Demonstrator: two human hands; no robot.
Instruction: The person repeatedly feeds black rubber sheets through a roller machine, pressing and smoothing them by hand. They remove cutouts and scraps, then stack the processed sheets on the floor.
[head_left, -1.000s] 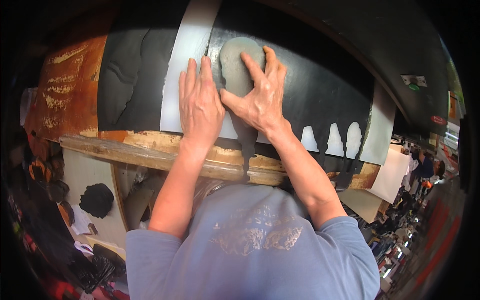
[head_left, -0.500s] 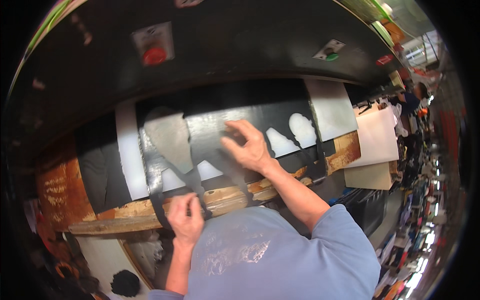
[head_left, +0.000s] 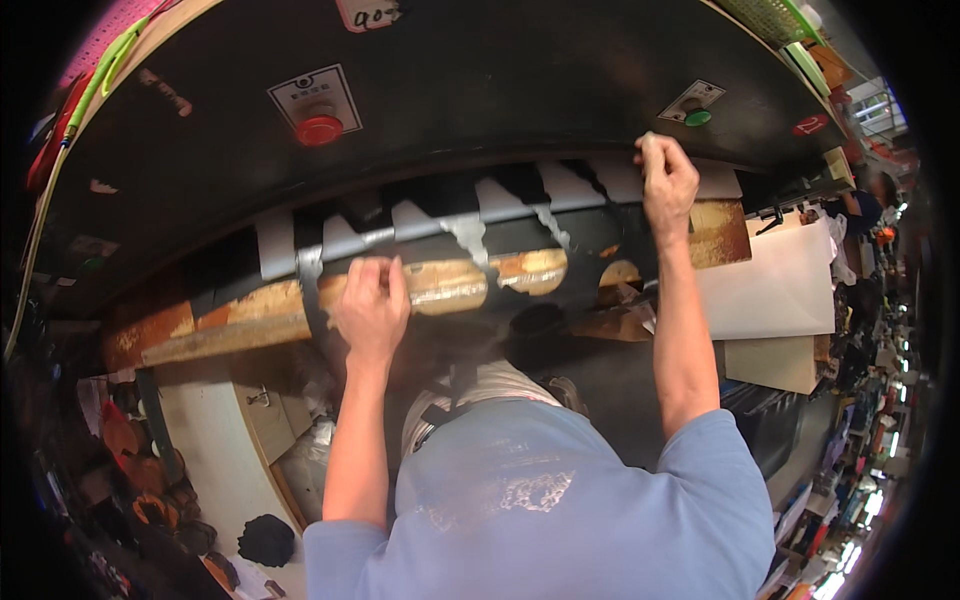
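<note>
Black cut-out sheet (head_left: 600, 228), toward twelve o'clock, draping over the wooden bench edge (head_left: 230, 335). Left hand (head_left: 372, 308) at nine o'clock and right hand (head_left: 668, 185) at two, both curled closed, whether gripping it indeterminable; open room separates them.

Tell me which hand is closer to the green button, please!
Right. In the picture, the right hand is just below the green button, slightly left; the left hand is much lower and far to the button's left.
</note>
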